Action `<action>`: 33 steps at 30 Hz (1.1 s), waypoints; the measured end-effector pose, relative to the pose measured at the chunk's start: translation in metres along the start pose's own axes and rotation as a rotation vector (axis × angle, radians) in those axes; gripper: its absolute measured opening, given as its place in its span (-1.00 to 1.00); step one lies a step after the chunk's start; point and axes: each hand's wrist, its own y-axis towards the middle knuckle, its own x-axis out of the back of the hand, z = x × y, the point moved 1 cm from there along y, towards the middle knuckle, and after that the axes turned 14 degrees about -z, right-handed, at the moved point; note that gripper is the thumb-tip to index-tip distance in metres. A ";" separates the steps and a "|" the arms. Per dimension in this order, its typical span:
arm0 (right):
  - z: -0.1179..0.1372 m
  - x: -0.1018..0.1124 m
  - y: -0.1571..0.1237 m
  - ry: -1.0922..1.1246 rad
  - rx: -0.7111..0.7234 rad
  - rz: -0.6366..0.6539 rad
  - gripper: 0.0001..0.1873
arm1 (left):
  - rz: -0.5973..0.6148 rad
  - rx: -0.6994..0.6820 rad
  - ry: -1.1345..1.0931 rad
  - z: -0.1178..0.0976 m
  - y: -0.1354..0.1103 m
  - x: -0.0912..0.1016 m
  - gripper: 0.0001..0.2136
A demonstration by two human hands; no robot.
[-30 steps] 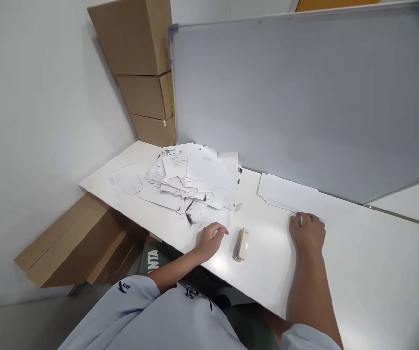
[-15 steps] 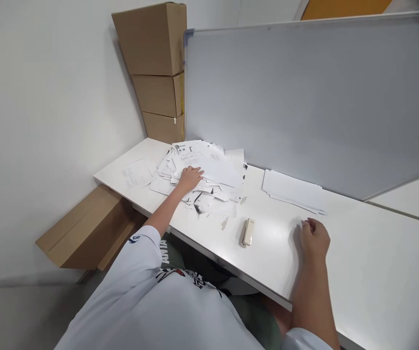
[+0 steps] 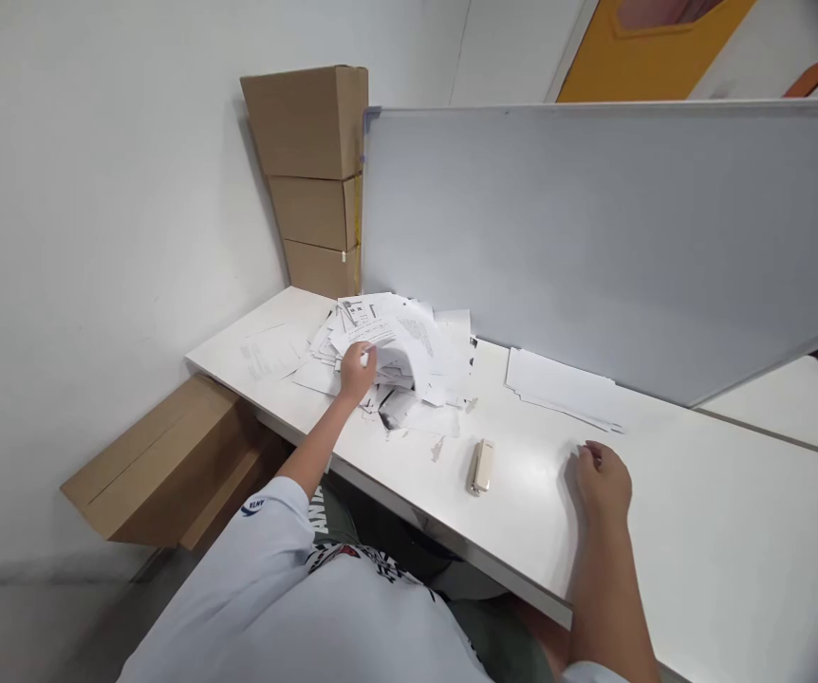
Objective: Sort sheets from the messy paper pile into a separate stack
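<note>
My left hand (image 3: 359,370) pinches the near edge of a printed sheet of paper (image 3: 419,349), which curls up off a messy heap of papers (image 3: 324,341). How many sheets are in the pinch, I cannot tell. My right hand (image 3: 604,477) rests on the white table with its fingers curled in; whether anything is inside them is hidden. Between the hands lies a cream stapler (image 3: 481,467). Beyond my right hand, a neater stack of white paper (image 3: 558,387) lies near the foot of the whiteboard.
A whiteboard (image 3: 594,237) stands along the table's back edge. Cardboard boxes (image 3: 309,209) are piled at the back left corner. An open cardboard box (image 3: 159,455) sits below the table's left edge. One faint printed sheet (image 3: 267,353) lies on the table (image 3: 515,517) at left.
My left hand went from lying flat on the heap to pinching a sheet and lifting its near edge. My right hand stays in place on the table. The view has tilted upward slightly.
</note>
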 end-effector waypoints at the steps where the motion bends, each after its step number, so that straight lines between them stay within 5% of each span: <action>1: -0.001 -0.001 0.001 -0.001 0.003 0.005 -0.52 | -0.092 0.169 -0.015 0.003 0.003 0.003 -0.76; 4: -0.003 -0.002 0.002 0.005 0.005 0.011 -0.51 | -0.235 0.583 -0.062 0.018 0.017 0.006 -0.78; 6: -0.005 -0.002 0.002 0.012 0.002 -0.006 -0.50 | -0.199 0.644 -0.059 0.030 0.026 0.005 -0.81; 13: 0.002 -0.005 0.005 0.051 0.014 -0.020 -0.49 | -0.069 0.655 -0.033 0.055 0.031 0.005 -0.84; 27: 0.001 -0.001 0.004 0.105 -0.017 -0.049 -0.53 | -0.092 0.619 -0.213 0.055 0.035 0.001 -0.71; 33: 0.001 -0.001 0.003 0.123 -0.035 -0.052 -0.56 | -0.150 0.574 -0.317 0.051 0.039 -0.002 -0.88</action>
